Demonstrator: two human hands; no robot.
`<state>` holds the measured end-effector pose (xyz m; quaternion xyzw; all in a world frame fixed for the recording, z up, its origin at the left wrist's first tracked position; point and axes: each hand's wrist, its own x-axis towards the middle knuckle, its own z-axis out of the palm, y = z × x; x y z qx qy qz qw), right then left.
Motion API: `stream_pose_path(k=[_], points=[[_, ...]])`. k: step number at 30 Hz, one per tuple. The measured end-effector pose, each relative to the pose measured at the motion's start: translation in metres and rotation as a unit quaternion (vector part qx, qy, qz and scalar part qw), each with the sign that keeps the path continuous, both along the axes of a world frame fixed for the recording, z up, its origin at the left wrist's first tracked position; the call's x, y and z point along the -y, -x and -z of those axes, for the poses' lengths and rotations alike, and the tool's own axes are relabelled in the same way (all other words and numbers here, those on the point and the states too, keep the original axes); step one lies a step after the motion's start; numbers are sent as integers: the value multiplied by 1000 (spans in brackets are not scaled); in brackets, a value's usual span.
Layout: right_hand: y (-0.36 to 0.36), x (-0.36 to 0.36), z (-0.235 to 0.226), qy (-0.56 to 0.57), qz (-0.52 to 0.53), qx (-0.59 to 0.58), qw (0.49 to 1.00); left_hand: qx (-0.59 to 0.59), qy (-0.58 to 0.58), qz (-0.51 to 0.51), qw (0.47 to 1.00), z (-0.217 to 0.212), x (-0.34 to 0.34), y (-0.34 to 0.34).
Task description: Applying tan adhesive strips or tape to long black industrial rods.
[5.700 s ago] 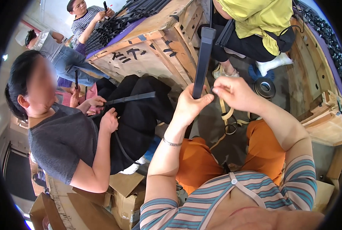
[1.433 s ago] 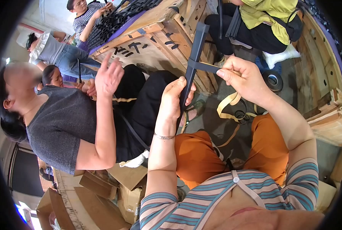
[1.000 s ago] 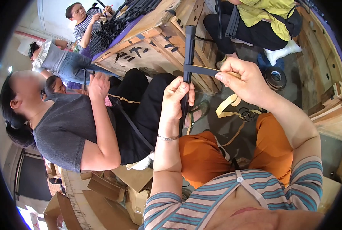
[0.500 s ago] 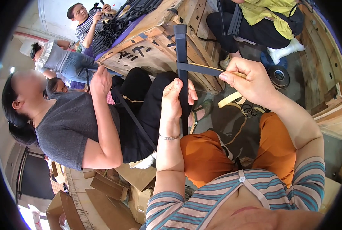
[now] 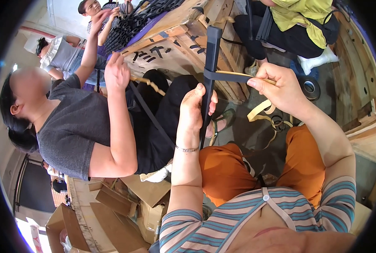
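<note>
My left hand [image 5: 192,107] is closed around the lower part of a long black bar [image 5: 213,46], which stands nearly upright and leans slightly right. A strip of black adhesive tape [image 5: 232,77] with a yellowish backing runs from the bar to the right. Its free end is pinched between the thumb and fingers of my right hand [image 5: 280,86]. Where it meets the bar, the tape lies around it. Loose yellowish backing [image 5: 261,110] hangs in curls below my right hand.
On my left sits a co-worker in a grey shirt [image 5: 76,118] with raised hands. A wooden crate [image 5: 171,55] holding black bars stands ahead. Tape rolls [image 5: 309,87] lie on the floor at right. Cardboard boxes [image 5: 112,219] fill the lower left. Another person in yellow sits beyond.
The bar's top has shifted right and tilts more. My right hand has moved slightly right with the tape. The co-worker at left has raised an arm, with a strip of backing now hanging nearby.
</note>
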<state>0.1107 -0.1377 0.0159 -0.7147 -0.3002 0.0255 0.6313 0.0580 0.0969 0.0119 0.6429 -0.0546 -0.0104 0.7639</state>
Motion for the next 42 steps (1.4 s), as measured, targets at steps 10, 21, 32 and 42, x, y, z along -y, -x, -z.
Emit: stream_pose_path(k=[10,21,32,42], points=[[-14,-5,19,24,-47,-8,999,-26,-32,-17,999,-1,6,5],[-7,-48,11,-83,-114,120,983,-37,-122,-89,988,-5,19,10],[5,-61,2,-45,-31,115,992,-24,-140,-126,982,-4,18,9],[-4,-72,1,-112,-68,118,984,-11,-105,-64,992,-1,7,0]])
